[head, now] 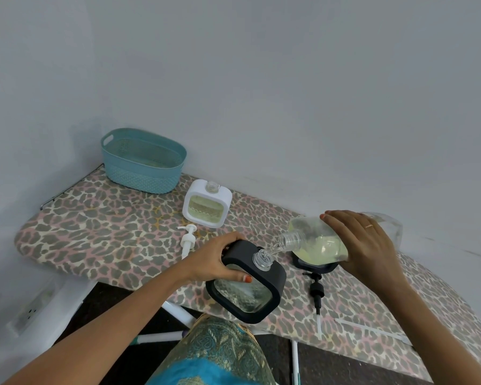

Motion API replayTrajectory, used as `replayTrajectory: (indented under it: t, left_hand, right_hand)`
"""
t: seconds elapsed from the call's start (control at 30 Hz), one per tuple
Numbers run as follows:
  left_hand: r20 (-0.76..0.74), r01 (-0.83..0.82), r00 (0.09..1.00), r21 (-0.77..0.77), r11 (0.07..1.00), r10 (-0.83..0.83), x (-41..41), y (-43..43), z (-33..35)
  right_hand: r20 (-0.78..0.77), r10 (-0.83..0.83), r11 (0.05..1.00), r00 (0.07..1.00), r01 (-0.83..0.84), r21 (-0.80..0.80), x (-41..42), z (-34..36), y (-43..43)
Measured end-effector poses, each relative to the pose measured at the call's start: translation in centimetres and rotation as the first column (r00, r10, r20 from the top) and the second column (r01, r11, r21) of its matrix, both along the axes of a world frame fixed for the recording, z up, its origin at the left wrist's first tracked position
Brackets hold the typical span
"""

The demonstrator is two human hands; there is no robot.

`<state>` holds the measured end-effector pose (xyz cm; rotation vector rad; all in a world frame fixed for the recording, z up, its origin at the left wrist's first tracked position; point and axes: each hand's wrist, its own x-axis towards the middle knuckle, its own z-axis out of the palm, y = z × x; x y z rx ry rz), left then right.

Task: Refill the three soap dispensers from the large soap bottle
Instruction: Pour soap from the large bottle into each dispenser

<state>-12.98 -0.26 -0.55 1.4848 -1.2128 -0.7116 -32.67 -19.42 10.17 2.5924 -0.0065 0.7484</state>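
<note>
My left hand (222, 259) grips the black dispenser (250, 284), tilting its neck toward the large soap bottle (320, 240) my right hand (364, 245) tips, so soap lands inside.

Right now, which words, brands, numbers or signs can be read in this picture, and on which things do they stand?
None can be read.
Large soap bottle: no label shows.
Black dispenser, white dispenser, basket: plain, no writing.
Strip on the board: too small to tell.
</note>
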Motion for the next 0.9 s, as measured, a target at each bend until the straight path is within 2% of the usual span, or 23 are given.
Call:
replayTrajectory:
  t: [0.3,0.77,0.9]
  left_hand:
    - [0.008,0.001,1.000,-0.008,1.000,-0.001,-0.23,0.18,0.29]
    - [0.016,0.015,1.000,-0.013,1.000,-0.014,-0.36,0.16,0.55]
    - [0.003,0.010,1.000,-0.015,1.000,-0.010,-0.37,0.13,0.51]
  right_hand:
    - [0.042,0.024,1.000,0.999,-0.024,-0.008,0.14,0.31,0.32]
    - [0.001,0.021,0.999,1.000,-0.021,0.025,0.02,0.69,0.56]
    - [-0.003,0.014,1.000,1.000,-0.014,-0.007,-0.01,0.39,0.28]
